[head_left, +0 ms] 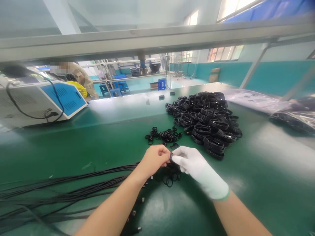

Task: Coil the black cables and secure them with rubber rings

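My left hand [157,157], bare, and my right hand [192,162], in a white glove, meet over the middle of the table. Fingers of both pinch a small black band [171,157], mostly covered by the fingertips. Just below them lie several thin black rings [169,181], partly in shadow. Beyond my hands is a small heap of black rings and bits [168,135]. To its right rises a large pile of coiled black cables [206,121]. Straight black cables [86,185] stretch in from the left, their metal plug ends [143,199] near my left forearm.
The green table [110,141] carries a white and blue machine [59,98] at the far left. Clear plastic bags [261,100] lie at the right. A metal beam [157,39] crosses above the table. Another person [82,77] bends beyond the machine.
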A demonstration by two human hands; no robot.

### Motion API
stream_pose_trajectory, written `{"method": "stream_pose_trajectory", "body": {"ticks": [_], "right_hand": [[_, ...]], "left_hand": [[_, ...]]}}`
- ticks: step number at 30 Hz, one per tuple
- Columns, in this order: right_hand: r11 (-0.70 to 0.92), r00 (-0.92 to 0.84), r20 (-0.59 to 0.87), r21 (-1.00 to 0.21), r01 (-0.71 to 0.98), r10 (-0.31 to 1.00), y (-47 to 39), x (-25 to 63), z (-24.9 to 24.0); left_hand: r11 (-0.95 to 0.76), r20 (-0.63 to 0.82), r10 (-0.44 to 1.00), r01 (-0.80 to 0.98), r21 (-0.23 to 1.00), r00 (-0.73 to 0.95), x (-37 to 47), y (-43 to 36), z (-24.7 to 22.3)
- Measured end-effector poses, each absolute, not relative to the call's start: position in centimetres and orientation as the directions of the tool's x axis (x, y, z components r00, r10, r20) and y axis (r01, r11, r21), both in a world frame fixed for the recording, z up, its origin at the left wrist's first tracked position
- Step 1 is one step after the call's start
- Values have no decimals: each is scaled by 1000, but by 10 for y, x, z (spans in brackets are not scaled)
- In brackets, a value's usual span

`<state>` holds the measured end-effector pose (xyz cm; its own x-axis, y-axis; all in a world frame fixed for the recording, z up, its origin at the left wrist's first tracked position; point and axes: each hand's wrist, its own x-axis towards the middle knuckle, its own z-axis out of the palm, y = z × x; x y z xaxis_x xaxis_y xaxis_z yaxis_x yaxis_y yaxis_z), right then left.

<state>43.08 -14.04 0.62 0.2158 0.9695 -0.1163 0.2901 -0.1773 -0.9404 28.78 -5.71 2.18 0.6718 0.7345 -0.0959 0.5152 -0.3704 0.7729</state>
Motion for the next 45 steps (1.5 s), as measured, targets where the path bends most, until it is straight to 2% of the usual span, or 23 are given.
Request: {"method": "stream_pose_trajectory", "body": {"ticks": [6,9,11,14,17,21,26,29,35,42,45], "right_hand": [[-170,309,-53,-915,366,950,-141,442,8],[-182,343,-45,-907,380,938,-140,444,9],[-186,343,-47,-904,385,938,-140,443,10],[-194,350,-52,-902,385,935,-140,443,10],[-188,350,-48,-907,378,936,-140,443,9],[-161,306,-46,-918,363,951,-140,437,9],[-134,261,-29,-909,396,965,-142,425,10],[-132,253,-23,-896,424,967,-143,424,9],[-100,121,-53,-896,432,991,-151,433,12],[-98,136,-35,-869,486,990,-148,432,7],[-87,141,-33,-915,394,989,-145,427,8]], "left_hand": [[-465,-112,765,665,584,634,281,-54,33],[-487,-105,790,722,492,604,286,-53,22],[-491,-73,805,729,477,589,293,-53,12],[-486,-49,803,701,522,594,299,-51,2],[-462,-51,778,626,628,626,292,-43,4],[-367,-81,755,521,770,651,283,-40,12],[-255,-68,795,435,863,603,288,-49,10],[-201,-36,854,393,897,519,287,-46,9],[-145,30,936,305,941,352,266,-26,22],[-198,33,906,355,914,422,263,-46,32],[-236,48,895,379,895,443,269,-58,30]]}}
